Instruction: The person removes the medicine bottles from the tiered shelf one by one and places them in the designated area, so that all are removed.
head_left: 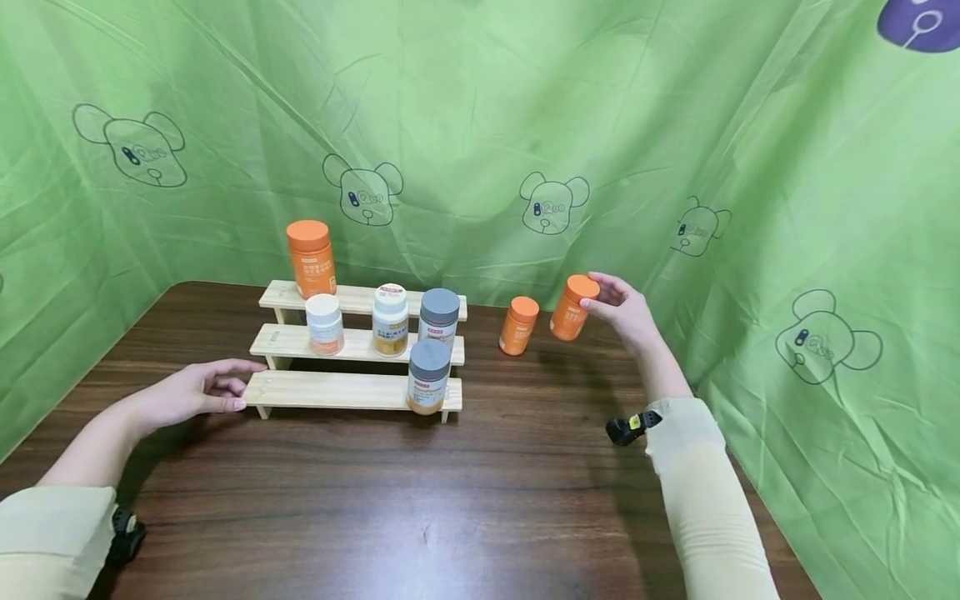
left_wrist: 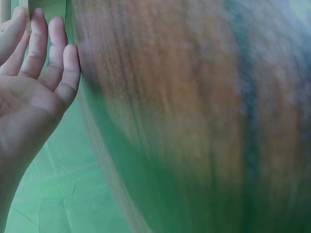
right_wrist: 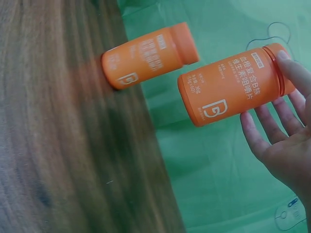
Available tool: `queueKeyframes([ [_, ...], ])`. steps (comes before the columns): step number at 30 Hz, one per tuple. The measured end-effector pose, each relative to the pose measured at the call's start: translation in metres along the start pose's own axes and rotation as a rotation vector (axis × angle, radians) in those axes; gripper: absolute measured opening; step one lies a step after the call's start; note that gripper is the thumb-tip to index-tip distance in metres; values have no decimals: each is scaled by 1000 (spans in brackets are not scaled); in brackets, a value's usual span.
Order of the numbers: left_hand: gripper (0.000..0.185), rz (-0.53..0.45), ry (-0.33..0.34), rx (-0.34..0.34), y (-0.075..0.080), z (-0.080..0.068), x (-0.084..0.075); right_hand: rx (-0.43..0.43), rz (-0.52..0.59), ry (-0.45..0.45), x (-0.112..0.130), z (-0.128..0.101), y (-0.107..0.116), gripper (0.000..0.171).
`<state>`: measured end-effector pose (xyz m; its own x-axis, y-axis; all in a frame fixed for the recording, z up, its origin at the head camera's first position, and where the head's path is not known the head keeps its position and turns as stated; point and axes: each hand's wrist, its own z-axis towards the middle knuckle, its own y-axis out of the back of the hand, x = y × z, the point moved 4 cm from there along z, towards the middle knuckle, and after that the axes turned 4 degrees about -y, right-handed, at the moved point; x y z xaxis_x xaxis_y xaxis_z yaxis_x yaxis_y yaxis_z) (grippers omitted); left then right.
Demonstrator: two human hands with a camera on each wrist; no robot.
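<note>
My right hand [head_left: 626,312] pinches an orange supplement bottle [head_left: 572,310] near its cap, thumb on one side and fingers on the other. The bottle tilts slightly and looks lifted in the right wrist view. Beside it, a second orange bottle [head_left: 519,326] stands upright on the table. At the left, my left hand [head_left: 183,393] grips the end of the lowest board of a three-step wooden rack [head_left: 322,390] between thumb and fingers. In the left wrist view only a sliver of that rack shows at the thumb.
On the rack stand a large orange bottle [head_left: 311,260] on top, two white-capped bottles [head_left: 390,321] and a grey-lidded jar [head_left: 438,310] mid-level, and another grey-lidded jar [head_left: 428,379] below. Green cloth [head_left: 465,108] hangs around the brown table [head_left: 420,500].
</note>
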<state>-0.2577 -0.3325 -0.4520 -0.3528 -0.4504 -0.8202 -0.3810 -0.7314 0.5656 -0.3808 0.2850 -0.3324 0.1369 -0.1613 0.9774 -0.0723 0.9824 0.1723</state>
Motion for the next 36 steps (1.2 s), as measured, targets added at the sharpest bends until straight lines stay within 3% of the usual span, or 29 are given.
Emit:
queueKeyframes([
  [15,54,-3,11,3,0,0,-1,-53,11,-38,-48,4,-1,63],
  [27,56,6,44,1,0,-1,0,-84,-39,-111,-50,-6,-14,62],
  [36,54,16,28,6,0,-1,-1,-103,19,-122,-81,3,-14,64],
])
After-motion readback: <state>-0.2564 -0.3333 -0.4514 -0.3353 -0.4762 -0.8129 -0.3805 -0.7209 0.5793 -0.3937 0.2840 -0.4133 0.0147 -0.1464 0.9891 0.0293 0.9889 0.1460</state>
